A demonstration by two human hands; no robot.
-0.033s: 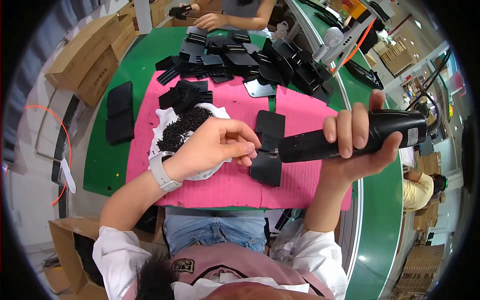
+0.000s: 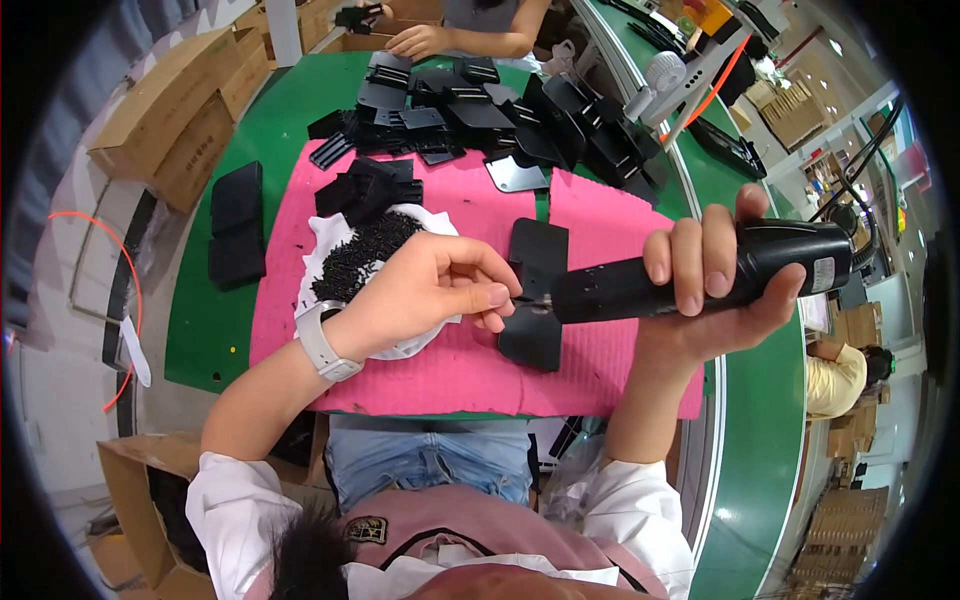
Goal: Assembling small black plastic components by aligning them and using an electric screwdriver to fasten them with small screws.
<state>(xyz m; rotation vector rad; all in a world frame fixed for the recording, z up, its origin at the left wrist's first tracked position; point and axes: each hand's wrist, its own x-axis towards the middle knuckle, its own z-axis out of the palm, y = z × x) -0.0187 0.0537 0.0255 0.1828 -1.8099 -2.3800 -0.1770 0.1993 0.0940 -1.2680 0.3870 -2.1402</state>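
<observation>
My left hand (image 2: 430, 282), with a pale watch on the wrist, is closed in a pinch on a small dark screw (image 2: 524, 300). The screw points toward the tip of a black electric screwdriver (image 2: 650, 287), which lies nearly level. My right hand (image 2: 715, 290) wraps round the screwdriver's body. Below the tip, a black hinged plate part (image 2: 538, 255) rests on the pink corrugated sheet (image 2: 450, 385), partly hidden by my left fingers. Beside my left hand, a heap of black screws (image 2: 350, 265) fills a white cloth-like holder (image 2: 440, 222).
Stacked black plate parts (image 2: 480, 115) cover the far side of the green table (image 2: 190, 340). Another black part (image 2: 238, 225) lies at the left. Across the table, a co-worker's hand (image 2: 420, 41) rests near the stack. Cardboard boxes (image 2: 165, 120) stand at the left; a small fan (image 2: 665, 72) is at the right.
The screwdriver's tip has moved very slightly left, toward my left fingers. The co-worker's other hand, holding a black part, has shifted a little. My left hand keeps its pinch.
</observation>
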